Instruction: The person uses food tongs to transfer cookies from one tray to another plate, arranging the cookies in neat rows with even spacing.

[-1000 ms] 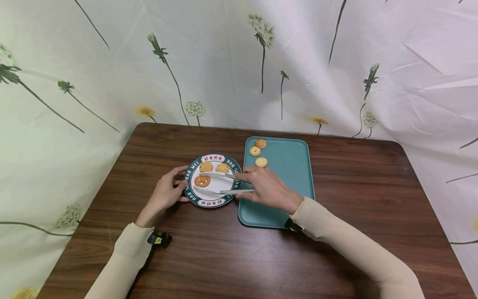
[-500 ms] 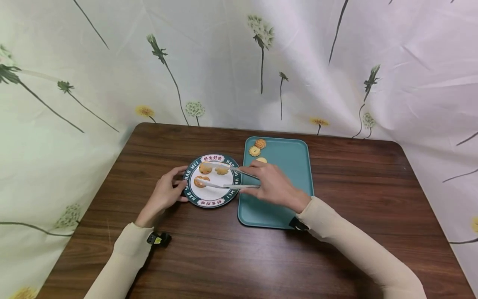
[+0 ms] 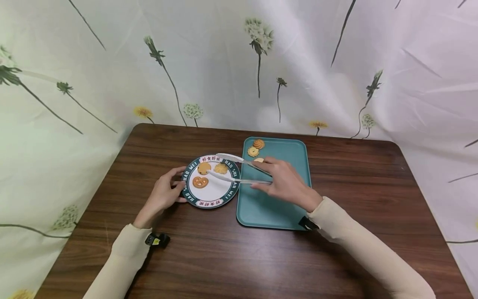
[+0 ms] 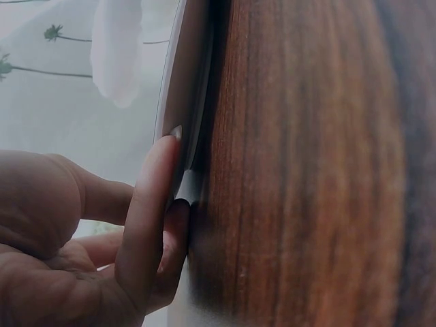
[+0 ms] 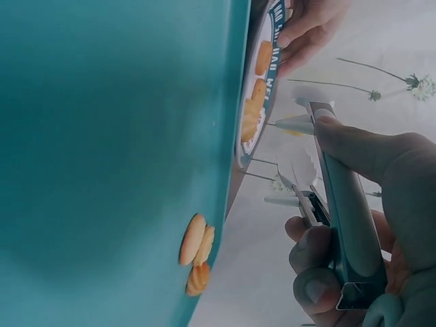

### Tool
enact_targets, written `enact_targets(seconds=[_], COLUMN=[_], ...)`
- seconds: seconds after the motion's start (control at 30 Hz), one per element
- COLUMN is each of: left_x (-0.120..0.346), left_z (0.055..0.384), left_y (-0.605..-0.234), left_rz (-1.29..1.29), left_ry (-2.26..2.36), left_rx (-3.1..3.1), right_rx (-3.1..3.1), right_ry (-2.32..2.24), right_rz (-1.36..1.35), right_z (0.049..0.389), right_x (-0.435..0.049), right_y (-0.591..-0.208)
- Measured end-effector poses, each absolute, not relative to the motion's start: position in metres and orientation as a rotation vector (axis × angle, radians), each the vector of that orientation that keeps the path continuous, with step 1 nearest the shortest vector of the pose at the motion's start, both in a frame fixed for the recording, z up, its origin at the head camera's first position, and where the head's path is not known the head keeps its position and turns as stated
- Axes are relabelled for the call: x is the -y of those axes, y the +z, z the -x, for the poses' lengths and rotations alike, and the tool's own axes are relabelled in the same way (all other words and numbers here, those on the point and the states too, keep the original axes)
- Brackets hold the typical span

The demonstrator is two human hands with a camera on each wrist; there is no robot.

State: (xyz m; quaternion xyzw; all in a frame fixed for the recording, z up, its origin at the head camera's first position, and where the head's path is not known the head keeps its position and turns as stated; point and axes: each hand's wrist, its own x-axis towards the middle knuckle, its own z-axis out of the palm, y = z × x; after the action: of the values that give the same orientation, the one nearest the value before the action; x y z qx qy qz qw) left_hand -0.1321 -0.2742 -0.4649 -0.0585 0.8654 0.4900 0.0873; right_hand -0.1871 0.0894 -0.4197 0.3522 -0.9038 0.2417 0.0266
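My left hand (image 3: pixel 163 193) grips the left rim of a round plate (image 3: pixel 193 197) with a green lettered border, and its fingers meet the plate's edge (image 4: pixel 184 88) in the left wrist view. On the plate lie a pretzel-shaped cookie (image 3: pixel 200 182), a round cookie (image 3: pixel 203 167) and a flower-shaped cookie (image 3: pixel 221 168). My right hand (image 3: pixel 289 182) holds metal tongs (image 3: pixel 254 181) with pale tips. The arms of the tongs are spread over the plate's right side, with nothing visible between them. In the right wrist view thumb and fingers wrap the tongs' handle (image 5: pixel 351 218).
A teal tray (image 3: pixel 274 214) stands right of the plate. At its back left lie a swirl cookie (image 3: pixel 258 144), a scalloped cookie (image 3: pixel 253 151) and a smooth round cookie (image 5: pixel 193 238), which my right hand partly hides in the head view. Behind the wooden table (image 3: pixel 209 257) hangs a flowered cloth (image 3: pixel 224 62).
The right hand and tongs have moved right and slightly back, off the pretzel-shaped cookie, and the tongs' arms now stand wider apart. The left hand keeps its place at the plate.
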Motion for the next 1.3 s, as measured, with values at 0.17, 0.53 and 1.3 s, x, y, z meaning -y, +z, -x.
enact_targets(seconds=[0.17, 0.53, 1.3], left_x=[0.274, 0.274, 0.274], left_z=[0.132, 0.132, 0.134], left_y=[-0.466, -0.468, -0.473], left_rz=[0.178, 0.189, 0.165], left_ry=[1.455, 1.449, 1.443], left_rx=[-2.580, -2.588, -2.614], right_rx=[2.802, 2.824, 2.831], right_ry=[0.753, 0.694, 0.636], right_rz=[-1.069, -0.962, -0.858], right_z=[0.188, 0.192, 0.194], right_x=[-0.098, -0.118, -0.150], right_y=[-0.423, -0.429, -0.441])
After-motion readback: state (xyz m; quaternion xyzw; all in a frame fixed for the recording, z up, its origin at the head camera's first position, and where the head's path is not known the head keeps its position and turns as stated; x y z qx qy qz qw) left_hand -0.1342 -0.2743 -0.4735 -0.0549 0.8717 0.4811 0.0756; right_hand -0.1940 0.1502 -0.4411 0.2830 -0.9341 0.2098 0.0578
